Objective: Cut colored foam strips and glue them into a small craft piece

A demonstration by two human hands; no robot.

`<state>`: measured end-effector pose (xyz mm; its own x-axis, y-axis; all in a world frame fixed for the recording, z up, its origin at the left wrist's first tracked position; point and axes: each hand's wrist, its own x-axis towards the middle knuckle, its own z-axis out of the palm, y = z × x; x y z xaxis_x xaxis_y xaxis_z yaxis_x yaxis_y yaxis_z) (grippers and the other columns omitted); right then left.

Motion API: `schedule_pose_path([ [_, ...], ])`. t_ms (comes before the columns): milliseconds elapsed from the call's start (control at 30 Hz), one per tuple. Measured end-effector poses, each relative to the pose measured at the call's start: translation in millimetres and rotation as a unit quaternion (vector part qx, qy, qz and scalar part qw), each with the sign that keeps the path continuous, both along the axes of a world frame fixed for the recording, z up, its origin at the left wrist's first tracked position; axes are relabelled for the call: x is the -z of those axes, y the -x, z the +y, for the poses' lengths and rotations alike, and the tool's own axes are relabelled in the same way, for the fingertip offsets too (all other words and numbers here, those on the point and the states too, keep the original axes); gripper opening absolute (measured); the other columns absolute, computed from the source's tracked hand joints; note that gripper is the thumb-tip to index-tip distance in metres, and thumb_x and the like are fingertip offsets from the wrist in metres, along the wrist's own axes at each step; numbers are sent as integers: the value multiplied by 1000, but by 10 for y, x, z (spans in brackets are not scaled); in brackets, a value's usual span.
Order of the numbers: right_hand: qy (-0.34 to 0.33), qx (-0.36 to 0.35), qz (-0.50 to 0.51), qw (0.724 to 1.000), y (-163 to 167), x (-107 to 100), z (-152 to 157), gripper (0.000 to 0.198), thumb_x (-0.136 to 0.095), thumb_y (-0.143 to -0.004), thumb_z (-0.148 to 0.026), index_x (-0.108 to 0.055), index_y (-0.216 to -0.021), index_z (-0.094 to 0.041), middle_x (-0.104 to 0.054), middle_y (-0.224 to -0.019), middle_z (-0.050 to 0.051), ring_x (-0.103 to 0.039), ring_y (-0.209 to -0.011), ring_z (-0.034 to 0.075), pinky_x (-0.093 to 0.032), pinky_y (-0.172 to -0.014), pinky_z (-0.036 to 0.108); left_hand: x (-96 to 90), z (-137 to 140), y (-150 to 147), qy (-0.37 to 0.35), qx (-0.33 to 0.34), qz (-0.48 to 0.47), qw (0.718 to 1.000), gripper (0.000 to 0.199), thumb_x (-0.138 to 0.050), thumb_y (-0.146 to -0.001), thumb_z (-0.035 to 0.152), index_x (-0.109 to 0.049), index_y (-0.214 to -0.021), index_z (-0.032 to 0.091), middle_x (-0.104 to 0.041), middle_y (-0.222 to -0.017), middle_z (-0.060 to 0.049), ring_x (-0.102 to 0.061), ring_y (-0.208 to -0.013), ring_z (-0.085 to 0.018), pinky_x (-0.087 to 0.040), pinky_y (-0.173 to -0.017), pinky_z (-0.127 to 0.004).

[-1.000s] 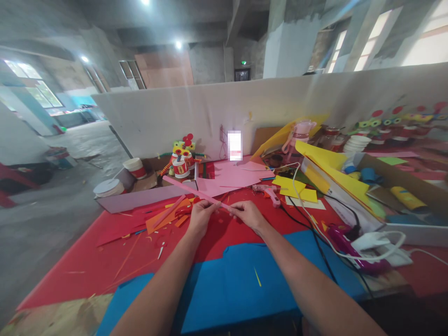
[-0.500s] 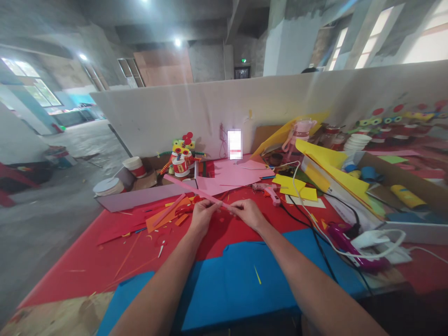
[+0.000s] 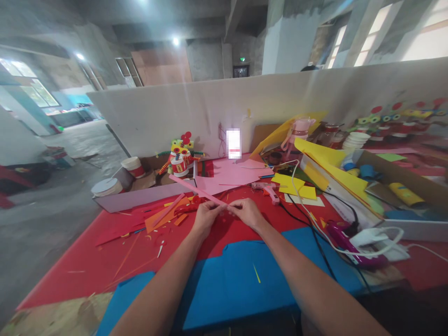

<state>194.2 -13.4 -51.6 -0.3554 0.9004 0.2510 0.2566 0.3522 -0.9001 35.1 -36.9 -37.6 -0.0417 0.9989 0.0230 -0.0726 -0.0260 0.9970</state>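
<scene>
A long pink paper strip (image 3: 191, 186) stretches from my fingers up toward the left, over the front wall of the box. My left hand (image 3: 207, 217) pinches the strip near its lower right part. Close beside it, my right hand (image 3: 248, 212) is closed on the strip's right end, with thumb and forefinger together. Both hands hover above the red table covering (image 3: 217, 240). Left of them lie orange paper pieces (image 3: 164, 215) and a red-handled tool, partly hidden. Past my right hand rests a pink glue gun (image 3: 268, 190).
Paper-cup figures (image 3: 180, 161) stand in a shallow box (image 3: 140, 199) at the back left. Pink sheets (image 3: 227, 175) lie ahead. Cables and a purple power strip (image 3: 353, 247) occupy the right, beside a box of coloured rolls (image 3: 406, 193). Blue cloth (image 3: 245, 280) covers the near edge.
My fingers have come slightly closer together along the strip. Its far left end has shifted a little to the right. Both hands keep their hold.
</scene>
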Motion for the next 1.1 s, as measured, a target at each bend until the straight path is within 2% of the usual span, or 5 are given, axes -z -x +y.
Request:
schedule_pose_path([
  [267, -28, 25, -30, 999, -6, -42, -26, 35, -59, -84, -47, -76, -79, -16, -68, -63, 4, -57, -57, 14, -37, -52, 22, -17, 49, 108, -27, -76, 25, 996, 30, -83, -55, 40, -70, -56, 13, -63, -52, -4, -52, -50, -12, -41, -52, -23],
  [400, -40, 32, -39, 998, -21, -86, -45, 31, -59, -84, -43, -76, -83, -16, -70, -66, 4, -57, -58, 14, -37, -53, 23, -20, 66, 141, -21, -82, 6, 996, 30, -83, -55, 40, -70, -56, 13, -62, -50, -3, -51, -49, -11, -40, -53, -23],
  [733, 7, 36, -15, 999, -11, -30, 5, 34, -60, -83, -45, -76, -78, -16, -69, -61, 4, -58, -54, 14, -40, -49, 22, -2, 72, 149, -19, -76, -5, 997, 29, -81, -57, 39, -69, -58, 13, -63, -53, -4, -53, -51, -12, -41, -54, -24],
  [933, 33, 24, 16, 999, 2, -20, -20, 38, -60, -82, -52, -74, -72, -17, -68, -59, 4, -56, -44, 12, -40, -42, 22, -19, 82, 158, -22, -82, -60, 995, 26, -81, -55, 36, -66, -55, 15, -60, -51, -1, -51, -51, -11, -40, -55, -24],
  [1100, 52, -5, 34, 998, -27, -58, -44, 41, -60, -82, -53, -72, -72, -16, -69, -60, 5, -61, -48, 13, -46, -47, 22, -41, 81, 177, -33, -87, -61, 994, 27, -81, -56, 36, -65, -53, 15, -59, -51, -1, -51, -52, -10, -40, -57, -24],
])
